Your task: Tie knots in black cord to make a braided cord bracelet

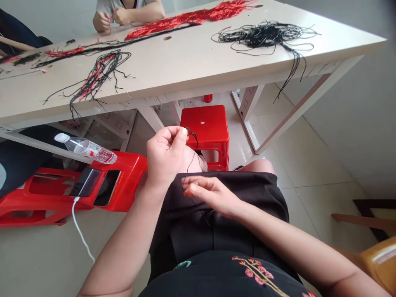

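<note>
My left hand (165, 154) is raised above my lap, thumb and forefinger pinched on a thin black cord (197, 142). A small loop of the cord stands out beside the thumb, and thin strands hang below it. My right hand (213, 194) is lower, over the dark cloth on my lap. Its fingers are stretched out loosely with the thumb a little apart, and one hanging strand passes at the fingertips. On the table edge ahead lies a bundle of black and red cords (99, 74). A tangled heap of black cords (262, 35) lies farther right, some ends drooping over the edge.
Across the pale table (185, 62), another person's hands (116, 17) hold a red strand near a long pile of red cords (198, 18). A red stool (204, 119) stands ahead. On red stools at left are a plastic bottle (89, 149), a phone (107, 187) and a white cable (77, 222).
</note>
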`<state>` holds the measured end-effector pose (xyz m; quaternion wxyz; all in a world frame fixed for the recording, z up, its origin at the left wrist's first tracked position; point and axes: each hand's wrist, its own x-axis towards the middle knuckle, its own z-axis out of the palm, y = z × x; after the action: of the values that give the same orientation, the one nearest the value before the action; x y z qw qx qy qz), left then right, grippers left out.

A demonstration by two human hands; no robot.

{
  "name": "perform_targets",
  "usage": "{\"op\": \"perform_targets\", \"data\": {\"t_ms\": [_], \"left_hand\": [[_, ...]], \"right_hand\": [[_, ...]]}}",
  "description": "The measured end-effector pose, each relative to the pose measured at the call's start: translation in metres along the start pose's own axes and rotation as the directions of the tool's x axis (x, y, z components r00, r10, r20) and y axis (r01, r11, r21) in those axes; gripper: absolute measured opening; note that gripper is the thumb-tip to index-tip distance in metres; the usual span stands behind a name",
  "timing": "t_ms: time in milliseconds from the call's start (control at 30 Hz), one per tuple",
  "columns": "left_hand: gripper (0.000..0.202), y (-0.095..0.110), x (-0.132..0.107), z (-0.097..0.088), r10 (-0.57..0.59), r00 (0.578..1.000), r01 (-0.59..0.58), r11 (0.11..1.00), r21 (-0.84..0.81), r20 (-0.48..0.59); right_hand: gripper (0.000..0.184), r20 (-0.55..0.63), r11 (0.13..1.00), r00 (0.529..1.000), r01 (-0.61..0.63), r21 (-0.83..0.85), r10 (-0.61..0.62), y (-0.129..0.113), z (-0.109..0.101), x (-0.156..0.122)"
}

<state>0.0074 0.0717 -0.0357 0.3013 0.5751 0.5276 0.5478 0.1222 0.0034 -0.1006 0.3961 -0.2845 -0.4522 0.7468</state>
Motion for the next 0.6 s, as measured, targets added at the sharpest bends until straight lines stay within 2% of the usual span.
{"op": "perform_targets", "data": {"t_ms": [100,167,233,333,467,533,600], "left_hand": [[0.014,0.000,-0.002,0.002,0.009,1.000,-0.009,1.000,-0.007,0.007],[0.013,0.000,-0.003,0.004,0.012,1.000,-0.012,1.000,0.000,0.009],[0.013,-0.002,-0.003,0.005,0.019,1.000,-0.020,1.000,0.006,0.010],[0.012,-0.003,-0.002,0.007,0.043,0.999,-0.043,0.999,0.009,0.006],[0.011,-0.003,-0.002,0.010,0.060,0.998,-0.060,0.998,0.010,0.020],[0.011,-0.002,-0.002,0.011,0.059,0.998,-0.060,0.998,0.021,0.026],[0.010,0.000,-0.002,0.012,0.056,0.998,-0.057,0.998,0.037,0.029]], "right_hand": [[0.027,-0.182,0.991,0.978,0.080,-0.105,-0.098,0.019,-0.003,0.017],[0.027,-0.273,0.973,0.945,0.129,-0.191,-0.179,0.030,-0.007,0.026],[0.025,-0.334,0.935,0.913,0.117,-0.334,-0.233,0.038,-0.012,0.030],[0.020,-0.286,0.798,0.926,0.027,-0.602,-0.247,0.047,-0.019,0.029],[0.059,-0.186,0.563,0.933,0.022,-0.826,-0.309,0.059,-0.020,0.025],[0.072,-0.145,0.505,0.931,0.047,-0.862,-0.335,0.063,-0.018,0.024],[0.076,-0.109,0.477,0.928,0.081,-0.875,-0.357,0.064,-0.015,0.023]]}}
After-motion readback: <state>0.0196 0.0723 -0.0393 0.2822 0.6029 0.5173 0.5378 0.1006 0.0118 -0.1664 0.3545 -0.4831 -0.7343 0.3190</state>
